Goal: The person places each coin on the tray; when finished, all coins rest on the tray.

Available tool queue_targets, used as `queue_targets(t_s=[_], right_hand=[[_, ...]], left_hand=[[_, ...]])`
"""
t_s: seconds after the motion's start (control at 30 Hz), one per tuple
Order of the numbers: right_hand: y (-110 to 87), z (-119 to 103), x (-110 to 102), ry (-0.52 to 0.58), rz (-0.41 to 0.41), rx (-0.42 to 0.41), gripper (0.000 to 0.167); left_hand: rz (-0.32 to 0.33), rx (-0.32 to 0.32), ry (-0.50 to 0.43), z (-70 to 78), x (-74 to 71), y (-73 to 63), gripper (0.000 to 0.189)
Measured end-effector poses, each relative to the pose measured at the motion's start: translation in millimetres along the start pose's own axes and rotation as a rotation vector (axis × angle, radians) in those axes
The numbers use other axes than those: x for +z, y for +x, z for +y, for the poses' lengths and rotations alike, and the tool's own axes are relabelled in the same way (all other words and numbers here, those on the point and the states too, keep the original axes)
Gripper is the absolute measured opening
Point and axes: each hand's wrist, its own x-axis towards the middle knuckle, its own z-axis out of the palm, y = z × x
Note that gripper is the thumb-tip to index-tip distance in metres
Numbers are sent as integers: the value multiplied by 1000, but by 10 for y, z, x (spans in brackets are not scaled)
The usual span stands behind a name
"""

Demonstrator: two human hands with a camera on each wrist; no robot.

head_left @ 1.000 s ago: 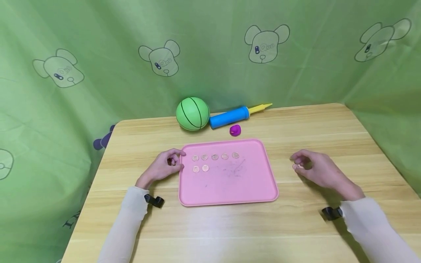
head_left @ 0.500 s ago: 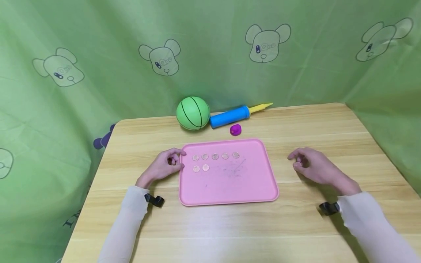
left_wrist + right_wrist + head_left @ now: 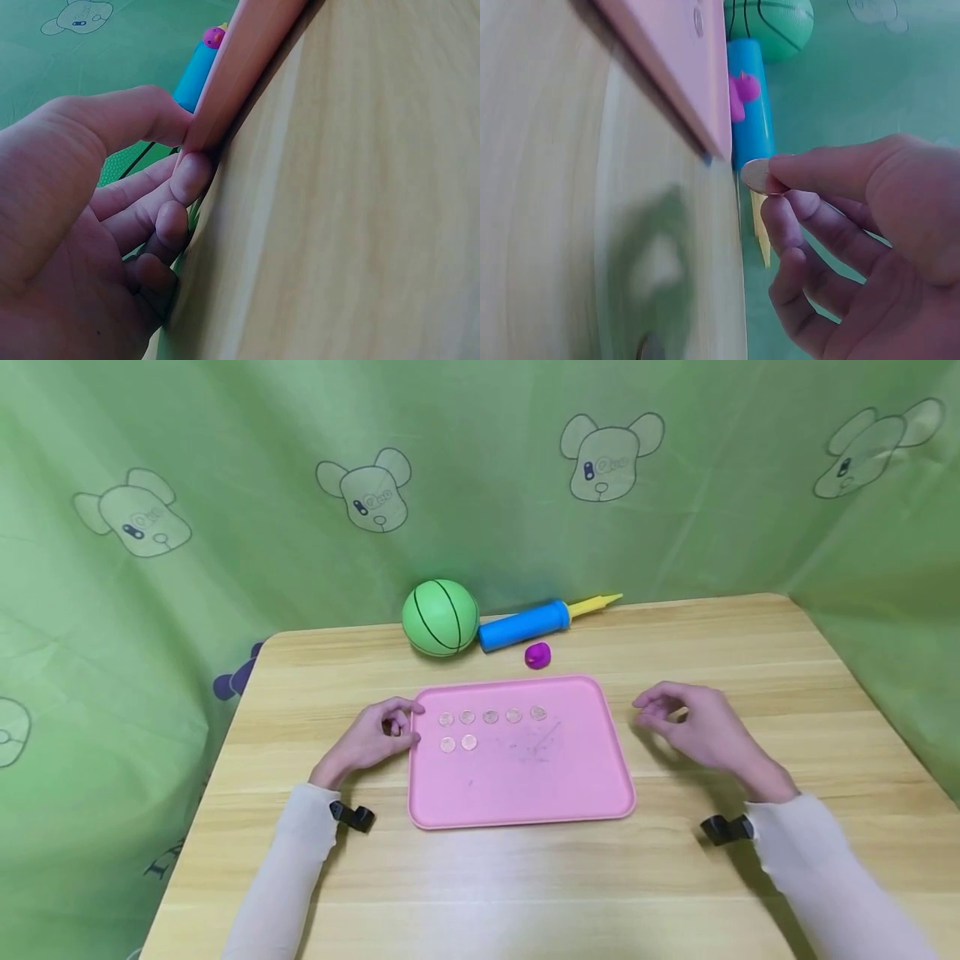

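Note:
My left hand pinches the left rim of a pink tray, thumb and index finger at its edge. On the tray lie several coins in a back row, and two more coins in a second row in front. Just off the tray's right side, my right hand is raised over the table. Between its thumb and index finger it pinches a coin, which shows in the right wrist view. Another coin lies on the table low in that view.
Behind the tray sit a green ball, a blue hand pump with a yellow nozzle, and a small purple rubber duck. A green curtain hangs along the table's back edge. The wooden table extends around the tray.
My right hand has lifted from the table with a coin and moved left toward the tray. My left hand and the coins on the tray stay where they were.

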Motion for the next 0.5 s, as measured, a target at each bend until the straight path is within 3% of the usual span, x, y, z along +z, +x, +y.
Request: queue_targets(t_s=[0.23, 0.5], right_hand=[[129, -219, 171, 56, -48, 3, 20], [248, -541, 409, 230, -191, 48, 21]], left_hand=[[4, -1, 4, 12, 3, 14, 49], [9, 15, 15, 6, 9, 0, 49]])
